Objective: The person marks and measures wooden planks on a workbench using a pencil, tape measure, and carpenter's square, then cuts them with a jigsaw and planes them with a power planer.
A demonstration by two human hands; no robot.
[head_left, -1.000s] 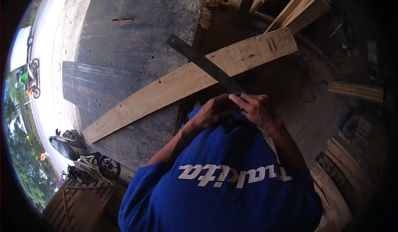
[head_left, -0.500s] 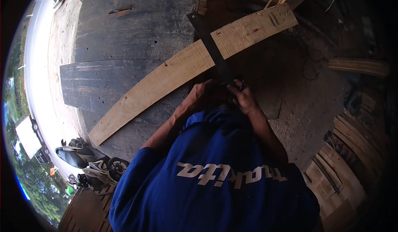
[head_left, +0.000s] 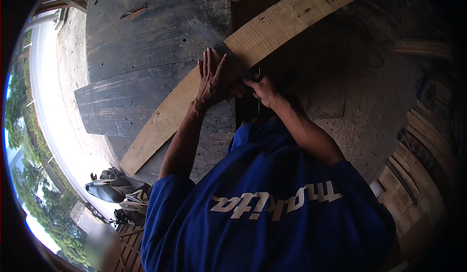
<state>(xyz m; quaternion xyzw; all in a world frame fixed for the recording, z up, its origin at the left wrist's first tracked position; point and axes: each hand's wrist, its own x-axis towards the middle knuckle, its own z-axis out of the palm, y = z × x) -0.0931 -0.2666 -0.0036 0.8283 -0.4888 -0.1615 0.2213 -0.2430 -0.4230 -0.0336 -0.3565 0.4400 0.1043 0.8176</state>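
Note:
A long pale, gently curved plank lies diagonally across a dark, scuffed wooden work surface. A flat metal straightedge crosses the plank, tilted up to the left. My left hand lies over the plank beside the straightedge, fingers spread. My right hand is closed at the straightedge's near end, beyond the plank's lower edge. A thin, light upright line shows at that hand; I cannot tell whether it is part of the metal tool. What lies under my fingers is partly in shadow.
Stacked boards stand at the right, with more planks higher up. A parked motorcycle is at the lower left, beside a slatted wooden structure. A road with trees runs along the left.
My left hand has moved forward from the straightedge's end and spread onto the plank. The straightedge has shifted left with its angle changed. My right hand has moved slightly up and left.

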